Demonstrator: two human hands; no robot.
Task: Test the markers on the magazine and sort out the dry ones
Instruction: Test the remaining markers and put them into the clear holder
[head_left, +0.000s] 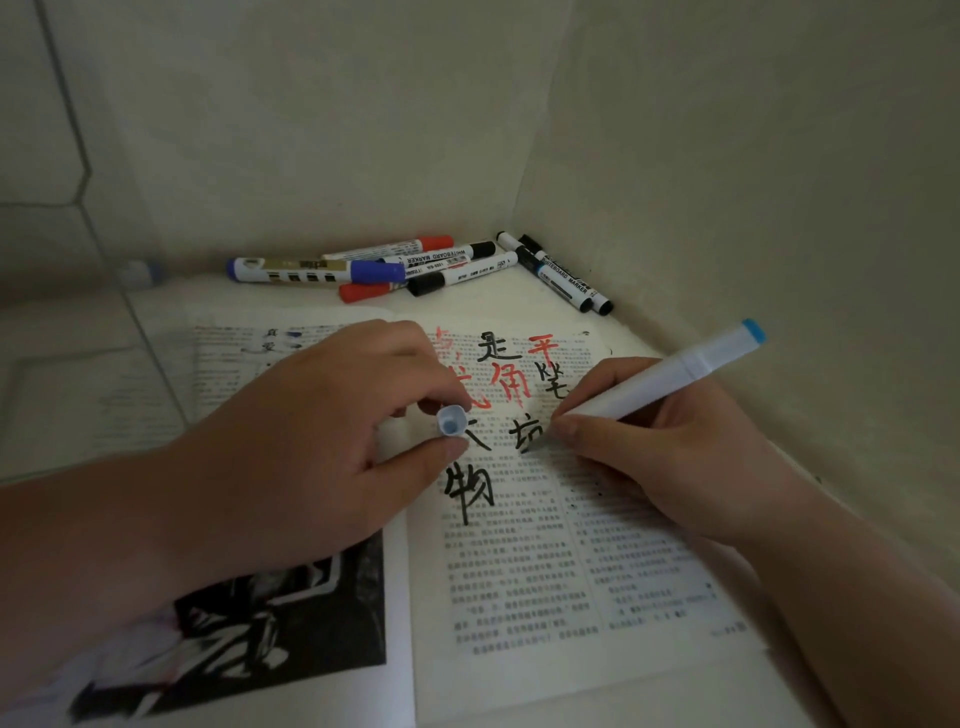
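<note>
An open magazine (545, 566) lies on the white surface, its right page marked with red and black handwritten characters. My right hand (670, 457) grips a pale marker (670, 376) with a blue end, tip down on the page beside a black character. My left hand (322, 447) rests on the left page and pinches the marker's small pale-blue cap (451, 422) between thumb and fingers.
Several whiteboard markers with blue, red and black caps lie in a pile (415, 267) at the back, and two black ones (563, 280) lie in the corner. Walls close in at the back and right. A glass edge (150, 332) runs along the left.
</note>
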